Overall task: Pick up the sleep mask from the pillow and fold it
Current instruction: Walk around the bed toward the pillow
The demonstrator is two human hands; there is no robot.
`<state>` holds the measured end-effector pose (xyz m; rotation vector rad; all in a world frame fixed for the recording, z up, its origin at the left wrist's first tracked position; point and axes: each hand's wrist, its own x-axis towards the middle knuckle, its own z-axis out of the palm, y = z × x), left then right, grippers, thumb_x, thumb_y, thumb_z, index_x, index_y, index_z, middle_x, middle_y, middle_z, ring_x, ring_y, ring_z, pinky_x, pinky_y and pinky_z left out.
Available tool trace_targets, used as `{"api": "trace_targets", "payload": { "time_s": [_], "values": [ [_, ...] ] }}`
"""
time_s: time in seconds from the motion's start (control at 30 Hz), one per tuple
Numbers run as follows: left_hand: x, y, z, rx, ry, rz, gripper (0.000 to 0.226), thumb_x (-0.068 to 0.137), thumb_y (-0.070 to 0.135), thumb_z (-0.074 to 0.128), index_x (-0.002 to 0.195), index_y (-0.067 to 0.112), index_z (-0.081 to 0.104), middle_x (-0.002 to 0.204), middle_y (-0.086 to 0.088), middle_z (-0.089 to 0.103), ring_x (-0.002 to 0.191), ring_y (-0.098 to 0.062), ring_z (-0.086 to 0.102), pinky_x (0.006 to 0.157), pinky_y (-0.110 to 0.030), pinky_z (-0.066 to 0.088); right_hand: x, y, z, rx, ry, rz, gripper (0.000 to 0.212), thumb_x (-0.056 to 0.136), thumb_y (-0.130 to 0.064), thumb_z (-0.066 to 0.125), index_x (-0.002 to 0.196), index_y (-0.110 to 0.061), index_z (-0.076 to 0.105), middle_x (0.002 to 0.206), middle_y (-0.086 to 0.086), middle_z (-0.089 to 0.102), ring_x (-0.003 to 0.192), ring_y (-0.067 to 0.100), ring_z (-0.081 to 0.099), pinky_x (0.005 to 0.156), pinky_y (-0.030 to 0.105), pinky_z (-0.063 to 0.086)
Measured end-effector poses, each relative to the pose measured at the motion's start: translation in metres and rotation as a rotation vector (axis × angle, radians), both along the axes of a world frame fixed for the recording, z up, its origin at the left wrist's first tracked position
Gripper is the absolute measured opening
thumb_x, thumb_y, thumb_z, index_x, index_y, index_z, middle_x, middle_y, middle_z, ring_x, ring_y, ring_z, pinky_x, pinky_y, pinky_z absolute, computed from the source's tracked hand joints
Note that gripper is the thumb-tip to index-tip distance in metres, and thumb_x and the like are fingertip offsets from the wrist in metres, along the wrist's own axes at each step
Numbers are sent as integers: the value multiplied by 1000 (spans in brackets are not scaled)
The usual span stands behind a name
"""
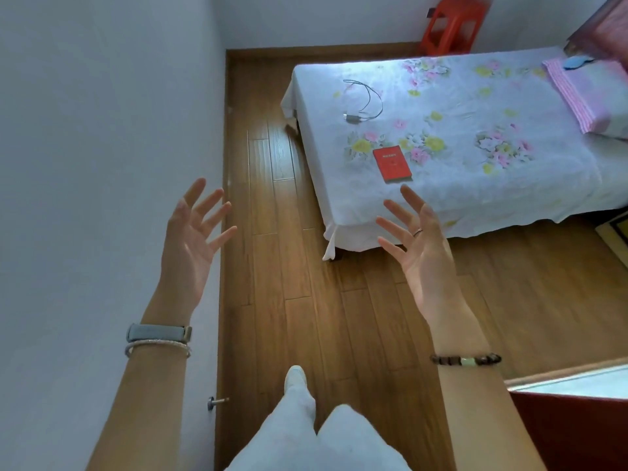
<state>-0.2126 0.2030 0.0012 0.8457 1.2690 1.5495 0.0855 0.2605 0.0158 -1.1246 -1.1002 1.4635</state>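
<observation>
A person stands on a wood-plank floor [292, 273], both bare arms raised; the left hand [190, 239] and the right hand [419, 253] are spread wide, palms facing each other, holding nothing; beyond the right hand's fingertips lies a bed with a white flowered sheet [475, 137], a small red book [391, 163] just past them and a grey charging cable [365, 103] farther on; the small blue sleep mask [576, 61] rests on the pink-striped pillow [591, 93], well apart from both hands, at the far right.

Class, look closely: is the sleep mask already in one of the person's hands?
No: the sleep mask lies on the pink pillow, and both hands are open and empty.
</observation>
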Motion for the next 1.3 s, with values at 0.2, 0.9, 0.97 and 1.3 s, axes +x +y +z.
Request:
{"api": "trace_targets", "payload": {
  "time_s": [0.2, 0.9, 0.97, 1.3],
  "values": [
    [-36, 54, 4, 13, 14, 1, 63, 92, 48, 28, 149, 23, 36, 149, -5, 47, 134, -24, 50, 108, -53, 40, -35, 55, 1, -2, 19, 7, 45, 95, -52, 36, 134, -37, 54, 138, 0, 61, 122, 21, 62, 108, 51, 44],
    [-118, 317, -16, -54, 3, 126, 57, 96, 47, 29, 146, 25, 41, 148, -5, 51, 133, -23, 52, 110, -55, 38, -132, 366, -28, -66, -7, 113, 44, 90, -53, 39, 127, -39, 58, 133, -5, 64, 117, 16, 66, 104, 46, 48],
    [-124, 339, -18, -55, -4, 150, 57, 95, 48, 29, 146, 26, 41, 147, -5, 51, 133, -23, 52, 111, -56, 38, -143, 393, -28, -53, -26, 135, 47, 90, -54, 40, 130, -37, 57, 134, -4, 64, 117, 16, 66, 104, 47, 48],
    [-174, 446, -31, -70, -26, 198, 56, 95, 49, 28, 145, 29, 43, 147, -3, 52, 131, -23, 54, 110, -57, 37, -195, 513, -31, -82, -63, 179, 53, 89, -54, 41, 136, -33, 54, 136, -3, 62, 121, 19, 63, 106, 51, 46]
  ]
}}
